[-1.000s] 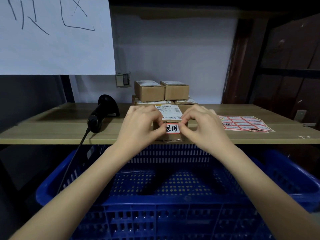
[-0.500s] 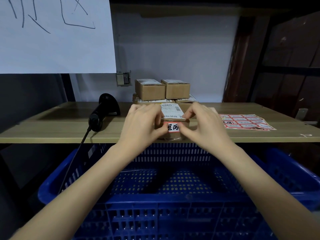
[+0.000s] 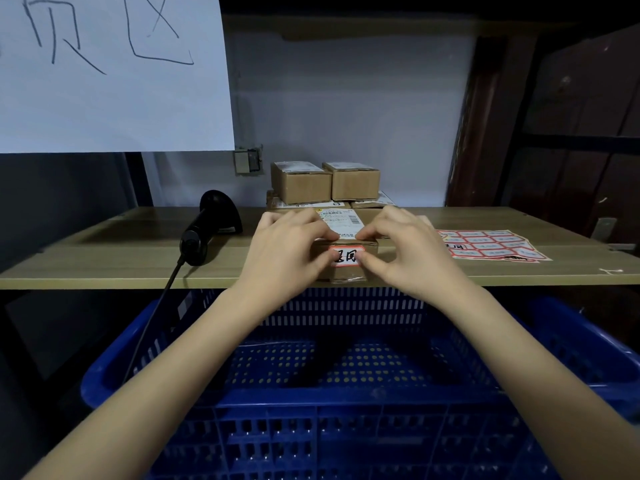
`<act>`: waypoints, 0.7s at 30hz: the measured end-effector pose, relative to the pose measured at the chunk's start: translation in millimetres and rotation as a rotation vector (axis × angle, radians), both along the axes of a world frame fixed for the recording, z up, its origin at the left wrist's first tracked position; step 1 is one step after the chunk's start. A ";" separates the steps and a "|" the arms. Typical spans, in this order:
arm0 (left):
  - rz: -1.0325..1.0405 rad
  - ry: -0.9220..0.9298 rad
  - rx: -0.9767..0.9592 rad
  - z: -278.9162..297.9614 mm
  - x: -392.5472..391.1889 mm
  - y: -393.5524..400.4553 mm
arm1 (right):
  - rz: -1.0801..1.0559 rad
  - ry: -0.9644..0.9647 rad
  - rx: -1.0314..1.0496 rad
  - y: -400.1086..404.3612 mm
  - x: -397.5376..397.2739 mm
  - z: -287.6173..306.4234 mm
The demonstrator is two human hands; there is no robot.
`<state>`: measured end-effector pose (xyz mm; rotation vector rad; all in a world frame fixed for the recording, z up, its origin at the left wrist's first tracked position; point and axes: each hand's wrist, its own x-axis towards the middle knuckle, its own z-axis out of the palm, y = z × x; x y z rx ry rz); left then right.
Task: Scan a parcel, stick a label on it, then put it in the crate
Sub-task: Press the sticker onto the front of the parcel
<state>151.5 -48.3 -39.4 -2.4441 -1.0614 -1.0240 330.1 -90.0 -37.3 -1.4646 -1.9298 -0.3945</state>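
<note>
Blue perforated plastic crate [image 3: 346, 403] nearest, directly below both forearms; its floor is dotted with round holes, its walls slotted. Above it, at the front edge of the wooden tabletop [image 3: 104, 268], a small brown cardboard parcel [image 3: 346, 275] sits between the two hands. Left hand [image 3: 287, 251] and right hand [image 3: 412, 251] both curl around the parcel, thumbs pressing a red-bordered white label [image 3: 346, 257] flat on its near face; bold black handwritten characters, partly covered by the thumbs. White printed shipping label [image 3: 341, 221] with barcode on top, text too small to read. Right of the right hand: sheet of red-bordered stickers [image 3: 491, 244], printing blurred. Left of the left hand: black handheld scanner [image 3: 207, 230], cable hanging over the edge. Beyond the hands: stacked cardboard boxes [image 3: 325, 183]. Far upper left: white paper sheet [image 3: 110, 81], pen strokes cut off.
</note>
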 end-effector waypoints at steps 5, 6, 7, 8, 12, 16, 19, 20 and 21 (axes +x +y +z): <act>0.029 0.013 0.034 -1.2 4.6 0.1 | -0.068 -0.075 0.022 1.2 -6.6 0.1; 0.028 0.007 0.031 -1.7 4.3 0.2 | -0.066 -0.068 0.020 1.1 -6.7 0.8; 0.025 -0.002 0.029 -2.1 4.2 0.5 | -0.059 -0.055 0.013 0.8 -6.6 1.4; 0.021 -0.008 0.022 -2.0 3.9 0.3 | -0.052 -0.045 0.002 0.5 -5.9 2.0; 0.000 -0.004 -0.062 0.3 0.6 -0.1 | 0.047 0.042 -0.086 -1.7 1.8 -0.1; -0.149 -0.389 -0.380 7.8 -10.5 -2.7 | 0.178 0.528 -0.175 -7.8 12.9 3.6; -0.105 -0.582 -0.605 11.1 -11.0 2.1 | 0.097 0.735 -0.336 -1.1 16.9 7.0; -0.093 -0.616 -0.684 11.3 -8.7 2.9 | 0.086 0.761 -0.411 0.3 13.8 7.7; -0.085 -0.640 -0.745 11.5 -5.6 2.2 | 0.086 0.783 -0.470 1.7 9.5 8.2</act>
